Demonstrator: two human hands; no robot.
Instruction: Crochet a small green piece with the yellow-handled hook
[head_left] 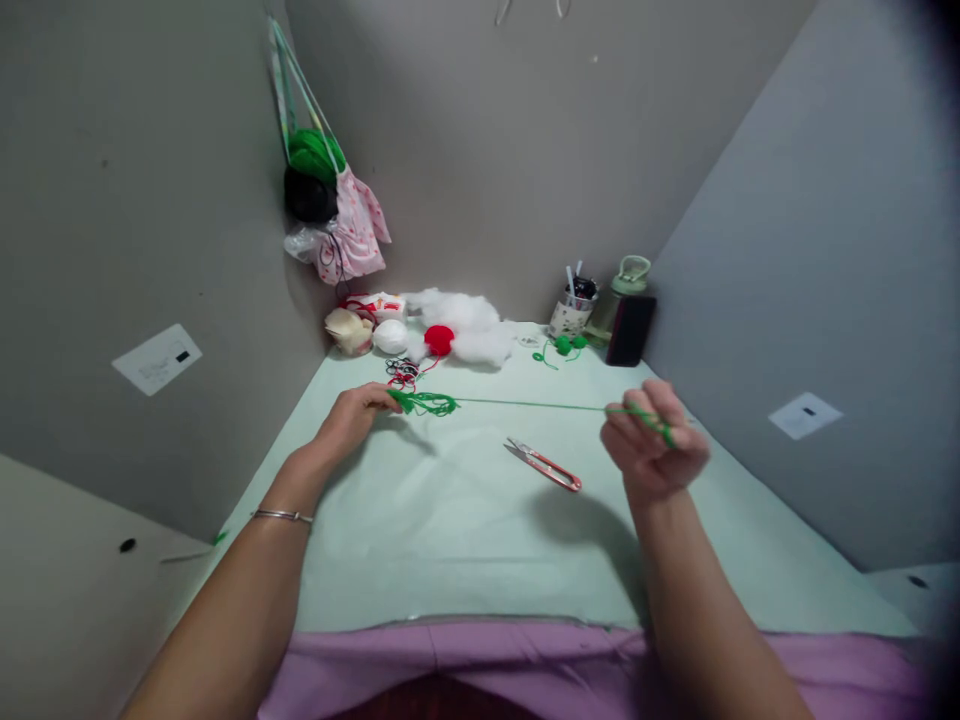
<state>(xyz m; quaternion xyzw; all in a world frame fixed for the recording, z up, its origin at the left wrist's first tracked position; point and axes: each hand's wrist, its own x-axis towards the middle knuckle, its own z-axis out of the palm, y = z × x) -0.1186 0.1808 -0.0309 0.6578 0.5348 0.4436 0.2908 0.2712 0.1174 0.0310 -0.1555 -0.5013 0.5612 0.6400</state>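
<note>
The left hand pinches the looped, tangled bundle of one soft green yarn above a pale, smooth tabletop. A single taut strand runs across to the right hand, which is clenched around it, yarn crossing the curled fingers. Below the strand, between the hands, lies one pair of snips with two slightly parted metal blades and an orange-red looped handle. Farther back are one round red ball, one round white ball, fluffy white fibre in loose clumps, and two small green balls near one flat, dark rectangular phone.
</note>
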